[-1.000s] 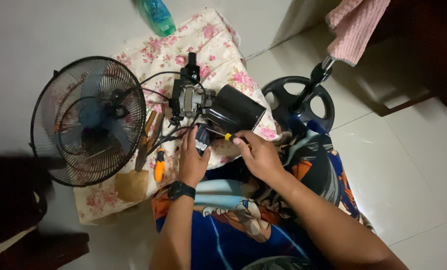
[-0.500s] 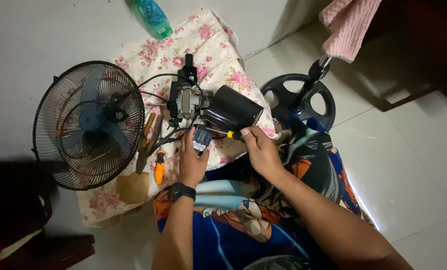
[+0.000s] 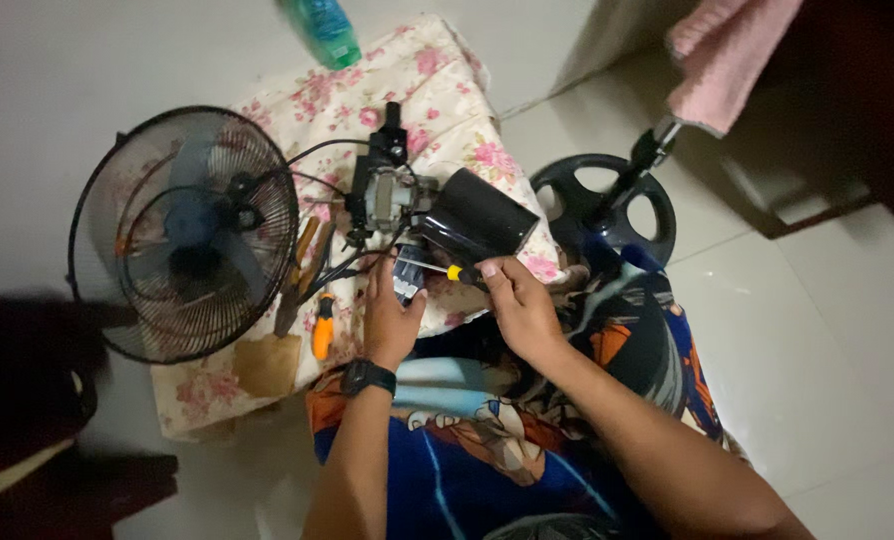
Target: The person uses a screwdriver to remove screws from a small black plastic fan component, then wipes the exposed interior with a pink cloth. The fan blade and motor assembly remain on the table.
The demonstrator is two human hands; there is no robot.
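Left hand (image 3: pixel 391 318) grip is clamped on a small dark part (image 3: pixel 408 280); right hand (image 3: pixel 520 305) grip is clamped on the screwdriver (image 3: pixel 437 269), tip touching that part.

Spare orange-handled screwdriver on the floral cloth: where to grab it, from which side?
Take the orange-handled screwdriver by its thick orange handle, from above. It lies flat beside the fan cage, shaft pointing away among other tools, handle end nearest and free, just left of the left hand.

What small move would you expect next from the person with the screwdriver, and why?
Probably seating the screwdriver tip squarely on the small dark part and turning. The right hand grips the yellow-and-black handle, its shaft pointing at that part, which the left hand steadies beside the exposed fan motor. Whether the tip already touches is unclear.
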